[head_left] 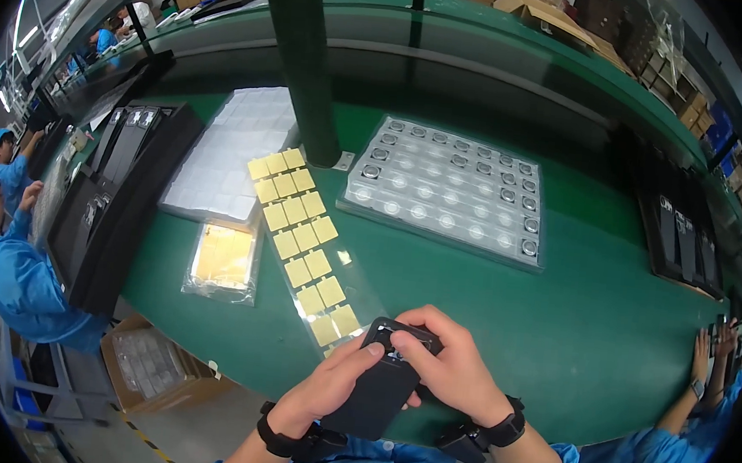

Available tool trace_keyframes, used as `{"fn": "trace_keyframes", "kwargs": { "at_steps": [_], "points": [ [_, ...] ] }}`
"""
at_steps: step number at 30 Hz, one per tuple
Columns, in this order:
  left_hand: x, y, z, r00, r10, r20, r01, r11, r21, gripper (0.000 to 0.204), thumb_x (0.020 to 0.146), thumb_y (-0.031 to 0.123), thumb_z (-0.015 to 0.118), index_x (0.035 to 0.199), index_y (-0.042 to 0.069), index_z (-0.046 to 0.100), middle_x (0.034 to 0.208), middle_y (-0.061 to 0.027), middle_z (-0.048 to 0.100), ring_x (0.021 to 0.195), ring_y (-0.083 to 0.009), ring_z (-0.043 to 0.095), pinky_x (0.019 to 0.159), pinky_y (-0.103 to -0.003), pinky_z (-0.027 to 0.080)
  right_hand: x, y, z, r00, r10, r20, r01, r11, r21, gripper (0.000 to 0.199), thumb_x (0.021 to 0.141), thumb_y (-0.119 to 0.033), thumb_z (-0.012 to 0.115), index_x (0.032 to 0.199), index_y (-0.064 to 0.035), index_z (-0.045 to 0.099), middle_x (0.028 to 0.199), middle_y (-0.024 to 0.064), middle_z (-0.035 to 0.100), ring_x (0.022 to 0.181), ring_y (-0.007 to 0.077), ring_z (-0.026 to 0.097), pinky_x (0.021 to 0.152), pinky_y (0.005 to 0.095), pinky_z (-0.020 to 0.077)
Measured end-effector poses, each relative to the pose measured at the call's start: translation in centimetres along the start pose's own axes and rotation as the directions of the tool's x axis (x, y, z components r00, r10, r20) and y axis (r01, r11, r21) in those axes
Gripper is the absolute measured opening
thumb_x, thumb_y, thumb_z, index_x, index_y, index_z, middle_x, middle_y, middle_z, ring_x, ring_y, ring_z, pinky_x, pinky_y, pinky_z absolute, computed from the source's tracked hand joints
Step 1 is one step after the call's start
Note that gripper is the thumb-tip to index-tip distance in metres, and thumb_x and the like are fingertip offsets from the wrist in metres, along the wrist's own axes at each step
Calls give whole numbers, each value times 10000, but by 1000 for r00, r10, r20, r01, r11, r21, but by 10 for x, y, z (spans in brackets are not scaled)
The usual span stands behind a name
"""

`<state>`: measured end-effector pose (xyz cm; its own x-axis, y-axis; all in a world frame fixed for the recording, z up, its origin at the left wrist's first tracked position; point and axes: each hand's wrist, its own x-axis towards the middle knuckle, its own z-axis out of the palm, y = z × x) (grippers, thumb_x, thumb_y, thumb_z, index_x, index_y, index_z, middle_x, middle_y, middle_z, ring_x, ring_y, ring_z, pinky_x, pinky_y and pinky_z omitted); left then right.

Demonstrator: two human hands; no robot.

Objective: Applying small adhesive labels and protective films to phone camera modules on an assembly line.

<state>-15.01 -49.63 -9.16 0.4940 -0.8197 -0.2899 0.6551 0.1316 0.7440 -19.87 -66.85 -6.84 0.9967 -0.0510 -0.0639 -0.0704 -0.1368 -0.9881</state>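
A flat black rectangular casing [372, 397] is held between my two hands above the near edge of the green bench. My left hand [336, 380] is closed on its left side, the thumb pressed near the upper end. From the right, my right hand [458, 369] grips the upper corner, its thumb resting on the same end beside a few small light-coloured details. The thumbs partly cover that end, so what lies under them is hidden. Just beyond the left hand lies a clear sheet of square yellow stickers [306, 237], with part of its backing bare.
A clear tray [380, 199] holds several round metal-rimmed parts. Left of the green post [302, 58] are a white tray [230, 153] and a bag of yellow pieces [224, 257]. Black trays with casings flank the bench, left [140, 202] and right [646, 216]. Co-workers sit at both sides.
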Motion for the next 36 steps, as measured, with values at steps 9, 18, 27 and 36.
{"fn": "trace_keyframes", "kwargs": {
  "at_steps": [9, 18, 27, 36],
  "points": [
    [2, 0, 7, 997, 52, -54, -45, 991, 129, 371, 1027, 198, 324, 1321, -15, 398, 1028, -171, 635, 878, -225, 688, 740, -293, 557, 2, -2, 0, 975, 212, 62, -220, 960, 174, 173, 949, -169, 593, 994, -9, 543, 732, 49, 603, 460, 73, 549, 374, 222, 427],
    [-6, -8, 22, 963, 215, -163, -162, 944, 288, 434, 1035, 224, 301, 1387, -23, 353, 1297, -114, 505, 1224, -162, 464, 1013, -287, 374, 1, 1, 7, 980, -168, -108, 151, 977, -151, 175, 871, -97, 666, 1009, -14, 599, 926, 91, 587, 701, 155, 598, 537, 271, 477],
    [-22, 3, 47, 764, 632, -127, -481, 690, 541, 521, 992, 191, 394, 1449, -21, 260, 1401, -162, 371, 1272, -246, 394, 1061, -367, 338, -18, -21, 28, 769, -610, -192, 459, 736, -498, 147, 785, -70, 702, 921, -20, 680, 1127, 114, 635, 1098, 347, 556, 970, 458, 377],
    [-57, -3, 30, 614, 702, -362, -408, 674, 616, 598, 815, 95, 743, 1311, 44, 414, 1224, -153, 506, 1108, -200, 539, 916, -358, 465, -26, -11, 45, 992, -60, -112, 107, 868, 485, 200, 962, -114, 569, 1013, 60, 653, 1106, 99, 627, 1032, 155, 562, 908, 295, 444]
  ]
}}
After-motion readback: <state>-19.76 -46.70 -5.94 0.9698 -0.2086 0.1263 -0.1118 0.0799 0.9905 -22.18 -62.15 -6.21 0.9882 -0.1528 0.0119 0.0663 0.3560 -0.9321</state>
